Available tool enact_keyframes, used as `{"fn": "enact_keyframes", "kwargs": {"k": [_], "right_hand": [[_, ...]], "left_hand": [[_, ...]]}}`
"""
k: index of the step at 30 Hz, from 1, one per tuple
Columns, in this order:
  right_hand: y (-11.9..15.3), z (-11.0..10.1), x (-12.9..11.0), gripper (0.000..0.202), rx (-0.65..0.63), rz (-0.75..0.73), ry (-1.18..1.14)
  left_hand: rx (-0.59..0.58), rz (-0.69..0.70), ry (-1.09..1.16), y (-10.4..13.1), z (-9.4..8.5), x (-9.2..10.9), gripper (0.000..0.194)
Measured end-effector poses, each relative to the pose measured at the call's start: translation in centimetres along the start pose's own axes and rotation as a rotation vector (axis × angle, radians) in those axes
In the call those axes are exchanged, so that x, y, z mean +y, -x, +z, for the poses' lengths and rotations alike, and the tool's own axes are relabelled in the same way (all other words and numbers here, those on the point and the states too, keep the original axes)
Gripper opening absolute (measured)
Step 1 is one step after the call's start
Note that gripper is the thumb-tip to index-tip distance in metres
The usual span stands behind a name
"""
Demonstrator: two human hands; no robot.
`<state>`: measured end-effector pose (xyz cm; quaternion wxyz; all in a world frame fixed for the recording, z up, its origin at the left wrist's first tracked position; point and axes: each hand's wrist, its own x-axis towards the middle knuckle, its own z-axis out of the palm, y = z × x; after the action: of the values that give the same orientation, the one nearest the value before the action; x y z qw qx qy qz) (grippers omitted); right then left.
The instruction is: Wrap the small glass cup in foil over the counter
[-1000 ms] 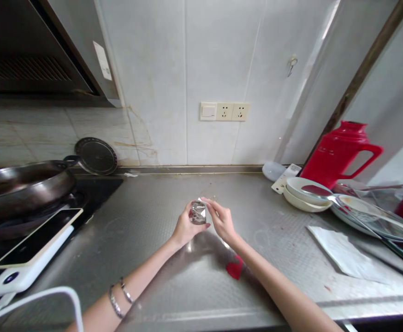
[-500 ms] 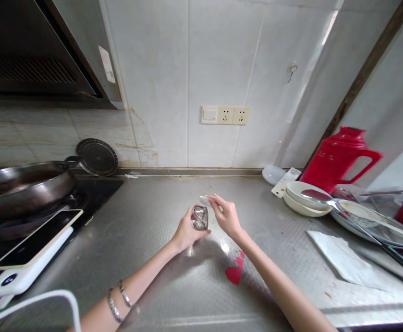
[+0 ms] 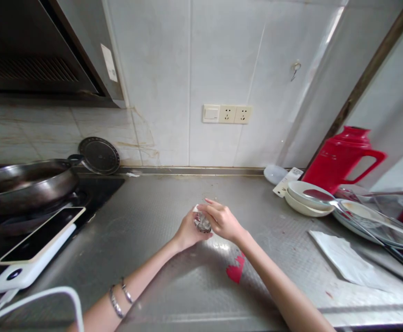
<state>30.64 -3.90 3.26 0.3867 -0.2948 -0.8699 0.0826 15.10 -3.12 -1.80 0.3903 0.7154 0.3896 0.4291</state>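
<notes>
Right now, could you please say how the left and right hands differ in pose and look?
The left hand cups a small shiny object from its side; the right hand reaches over it, a white scrap by its fingers. The left hand's forearm wears bracelets; the right hand's is bare. Both are at the object.

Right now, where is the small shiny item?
In the head view, the small shiny item is just below centre, gripped by the left hand, with the right hand at its right side, over the steel counter.

Soft, moderate light puts glare on the worktop (image 3: pixel 160 286) just below the grip (image 3: pixel 203 222); dark hood upper left, edges stretched, slight blur.
</notes>
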Motion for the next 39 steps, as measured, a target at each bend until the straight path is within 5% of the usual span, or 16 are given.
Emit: {"fn": "enact_keyframes", "kwargs": {"k": [7,12,15,26,31,39], "right_hand": [[0.7,-0.2,-0.7,0.03,0.058,0.047,-0.103],[0.8,-0.7,-0.2,0.03,0.427,0.341,-0.084],[0.8,-0.6,0.6,0.03,0.518,0.369,-0.047],[1.3,2.2,2.2,0.03,0.226,0.188,-0.165],[1.5,2.3,1.8,0.029,0.22,0.178,-0.202],[2.3,3.0,1.1,0.031,0.217,-0.016,-0.135]], "left_hand": [[0.048,0.106,-0.012,-0.4,-0.3,-0.3,0.077],[0.091,0.031,-0.02,-0.5,-0.9,0.4,0.076],[0.072,0.005,-0.031,-0.6,-1.2,0.7,0.077],[-0.004,-0.153,0.058,-0.6,-0.7,0.3,0.077],[0.027,-0.288,0.158,0.2,0.0,0.9,0.066],[0.068,-0.277,0.211,0.5,0.3,0.6,0.062]]}}
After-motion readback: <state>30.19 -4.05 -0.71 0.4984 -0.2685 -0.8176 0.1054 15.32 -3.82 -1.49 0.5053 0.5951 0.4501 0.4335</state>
